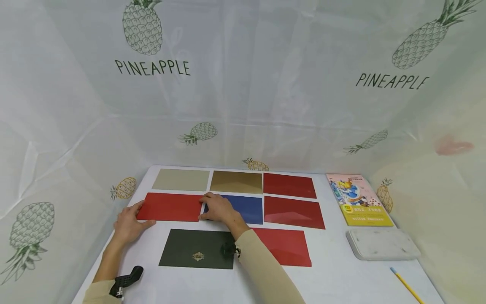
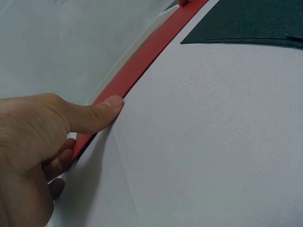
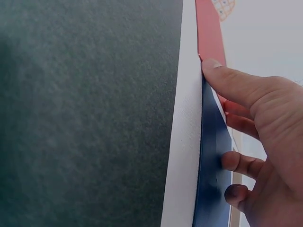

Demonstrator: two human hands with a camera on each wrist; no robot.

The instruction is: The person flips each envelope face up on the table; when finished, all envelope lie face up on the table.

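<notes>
A bright red envelope (image 1: pixel 171 207) lies at the left of the middle row on the white table. My left hand (image 1: pixel 128 224) holds its left end, thumb (image 2: pixel 106 113) on the near edge and fingers round the far side. At its right end, my right hand (image 1: pixel 219 209) grips the edges between thumb (image 3: pixel 220 73) and fingers. The right hand's other fingers spread over a blue envelope (image 1: pixel 244 209) just beside it and partly cover it. Nearer to me lies a dark green envelope (image 1: pixel 190 247) with a gold emblem, overlapped by the right wrist's camera in the head view.
A cream envelope (image 1: pixel 180 180), a gold one (image 1: pixel 236 182) and a dark red one (image 1: pixel 289 185) form the back row. Other red envelopes (image 1: pixel 294 212) lie right of the blue one and nearer. A book (image 1: pixel 360 200), pale case (image 1: pixel 383 245) and yellow pencil (image 1: pixel 407 286) lie right.
</notes>
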